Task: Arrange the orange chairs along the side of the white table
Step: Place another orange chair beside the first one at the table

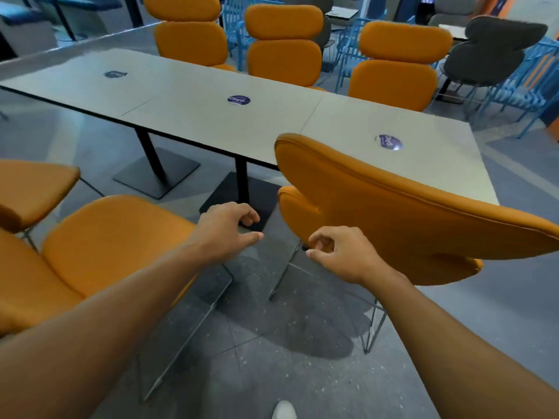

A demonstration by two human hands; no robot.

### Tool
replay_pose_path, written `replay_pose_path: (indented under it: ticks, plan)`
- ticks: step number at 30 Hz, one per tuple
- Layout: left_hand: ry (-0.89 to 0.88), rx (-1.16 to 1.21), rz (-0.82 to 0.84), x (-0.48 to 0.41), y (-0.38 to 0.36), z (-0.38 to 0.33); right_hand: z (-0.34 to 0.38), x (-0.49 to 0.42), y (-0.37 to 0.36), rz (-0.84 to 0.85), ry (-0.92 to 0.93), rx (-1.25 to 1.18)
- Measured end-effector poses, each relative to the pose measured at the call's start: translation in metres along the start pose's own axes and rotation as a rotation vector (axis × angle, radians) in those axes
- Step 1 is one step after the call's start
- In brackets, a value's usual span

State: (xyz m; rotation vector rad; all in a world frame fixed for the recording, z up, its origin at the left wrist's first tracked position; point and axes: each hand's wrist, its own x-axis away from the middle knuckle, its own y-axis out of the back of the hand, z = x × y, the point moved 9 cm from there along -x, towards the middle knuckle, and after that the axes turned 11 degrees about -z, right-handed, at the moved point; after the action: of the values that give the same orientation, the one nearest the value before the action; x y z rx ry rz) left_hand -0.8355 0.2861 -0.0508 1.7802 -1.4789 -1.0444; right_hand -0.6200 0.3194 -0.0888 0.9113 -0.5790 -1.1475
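Both hands reach forward over the floor (272, 343), and both are empty. The left hand (230, 228) has its fingers loosely curled and its thumb out, gripping nothing, above the gap between two chairs. The right chair (408, 213) stands at the near side of the counter (211, 116), with its back toward the camera and its top overlapping the counter's edge in view. The right hand (335, 255) is also loosely curled and holds nothing, just beside the lower edge of that back (whether a finger touches the padding I cannot tell). The left chair (115, 240) sits by the left forearm, set back from the counter. A third chair (33, 189) shows at the left edge, also apart from it. Three far chairs (284, 49) line the opposite side, backs upright. Round blue stickers (238, 100) lie along the counter top. A grey chair (490, 52) and blue chairs (526, 86) stand behind at the right. A white shoe (283, 411) shows at the bottom
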Motion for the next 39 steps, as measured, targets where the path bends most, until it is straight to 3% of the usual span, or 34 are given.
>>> replay_pose_path:
  ticks: [15, 23, 29, 39]
  plan:
    - [0.16, 0.026, 0.012, 0.174, 0.102, 0.159, 0.171, 0.092, -0.179, 0.252, 0.008, 0.032]
    - [0.131, -0.031, -0.082, 0.193, 0.181, 0.188, 0.234, 0.094, -0.221, 0.332, 0.076, 0.055]
    - [0.13, -0.153, -0.246, 0.191, 0.258, 0.226, 0.284, 0.064, -0.25, 0.373, 0.168, -0.006]
    - [0.379, -0.284, -0.296, 0.208, 0.332, 0.354, 0.386, 0.019, -0.276, 0.409, 0.272, -0.178]
